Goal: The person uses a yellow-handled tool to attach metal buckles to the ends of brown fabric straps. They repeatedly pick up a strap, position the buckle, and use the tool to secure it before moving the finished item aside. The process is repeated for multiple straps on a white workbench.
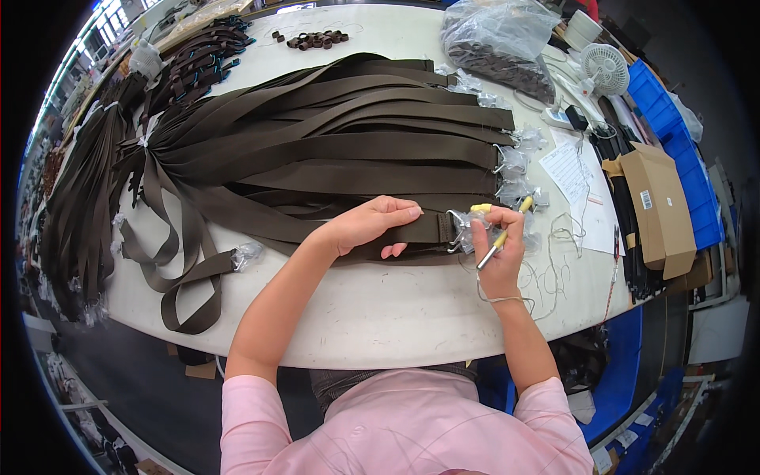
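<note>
Dark brown webbing straps (332,150) lie fanned across the white table, with clear-wrapped metal hardware at their right ends. My left hand (368,228) is closed on the nearest strap (423,229), just left of its stitched end. Between the fingers of my right hand (500,257) is a slim yellow pen-like tool (504,237) with a metal end pointing down and left. Its thumb and fingers are at the plastic-wrapped buckle (461,229) on that strap; their exact grip on it is partly hidden. Yellow covers a fingertip, and a thin cord (507,299) circles the right wrist.
A white tie (145,141) gathers the straps at left. One loose strap (194,305) curls near the table's front edge. Small brown loops (317,39) and a clear bag (499,39) lie at the back. Papers (574,174), a small fan (606,70) and a cardboard box (657,210) are at right.
</note>
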`<action>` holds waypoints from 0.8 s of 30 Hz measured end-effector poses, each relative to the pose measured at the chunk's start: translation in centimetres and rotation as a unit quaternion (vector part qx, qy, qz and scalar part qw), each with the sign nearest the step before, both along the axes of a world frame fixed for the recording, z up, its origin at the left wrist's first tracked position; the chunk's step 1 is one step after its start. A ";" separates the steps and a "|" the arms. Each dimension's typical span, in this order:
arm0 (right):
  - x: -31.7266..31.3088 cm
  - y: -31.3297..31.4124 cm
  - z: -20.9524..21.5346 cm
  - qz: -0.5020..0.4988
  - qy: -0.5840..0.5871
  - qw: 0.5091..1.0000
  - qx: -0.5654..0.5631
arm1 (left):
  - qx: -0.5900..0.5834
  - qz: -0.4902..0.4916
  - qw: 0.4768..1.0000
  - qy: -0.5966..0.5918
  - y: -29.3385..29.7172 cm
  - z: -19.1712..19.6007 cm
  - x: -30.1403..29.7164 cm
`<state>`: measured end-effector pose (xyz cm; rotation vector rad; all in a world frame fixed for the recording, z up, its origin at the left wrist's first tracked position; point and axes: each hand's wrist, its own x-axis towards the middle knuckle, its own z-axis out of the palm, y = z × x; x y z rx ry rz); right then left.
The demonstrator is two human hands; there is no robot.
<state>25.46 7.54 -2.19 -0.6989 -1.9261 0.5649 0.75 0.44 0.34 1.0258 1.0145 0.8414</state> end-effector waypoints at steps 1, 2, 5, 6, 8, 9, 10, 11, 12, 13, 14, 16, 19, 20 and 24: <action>0.0 0.1 -0.1 0.003 0.009 1.000 -0.005 | 0.001 0.001 1.000 0.009 0.0 0.0 -0.2; 0.0 0.2 -0.2 0.002 0.015 1.000 -0.005 | 0.003 0.003 1.000 0.019 0.1 0.0 -0.3; -0.1 0.3 -0.2 0.002 0.042 0.999 -0.015 | 0.020 0.000 0.998 0.065 -0.1 0.8 -1.4; -0.2 0.4 -0.2 -0.003 0.047 0.999 -0.005 | 0.031 -0.001 0.996 0.083 -0.3 0.9 -2.0; -0.3 0.8 -0.3 -0.007 0.060 0.998 0.013 | 0.068 0.005 0.987 0.143 -1.3 1.7 -2.6; -0.6 0.5 -0.1 -0.008 0.080 0.997 -0.017 | 0.096 0.018 0.978 0.187 -2.0 2.6 -2.8; 0.0 0.8 -0.4 -0.011 0.092 0.996 -0.011 | 0.122 0.032 0.965 0.231 -2.6 3.5 -2.7; 0.9 1.6 -1.1 -0.047 0.077 0.996 0.026 | 0.167 0.057 0.932 0.318 -3.0 4.8 -2.1; 0.9 1.6 -1.2 -0.045 0.105 0.993 0.029 | 0.304 0.131 0.820 0.466 -3.9 4.0 -2.0; 1.1 1.5 -1.0 -0.064 0.083 0.994 0.022 | 0.292 0.190 0.779 0.521 -4.8 4.2 -1.2; 0.9 1.4 -1.2 -0.053 0.116 0.992 0.004 | 0.356 0.254 0.720 0.538 -5.7 3.6 -0.5; 1.3 1.4 -1.2 -0.032 0.076 0.996 0.015 | 0.342 0.272 0.646 0.626 -8.1 2.1 1.0; 1.9 1.3 -1.0 -0.007 0.015 0.998 0.053 | 0.397 0.340 0.650 0.551 -12.2 -0.2 1.4; 2.3 1.4 -1.3 -0.001 0.001 0.998 0.055 | 0.386 0.357 0.644 0.557 -14.2 -0.7 1.1; 3.6 3.1 -3.0 -0.005 -0.021 1.000 0.001 | 0.244 0.464 0.607 0.597 -21.7 -2.3 -1.5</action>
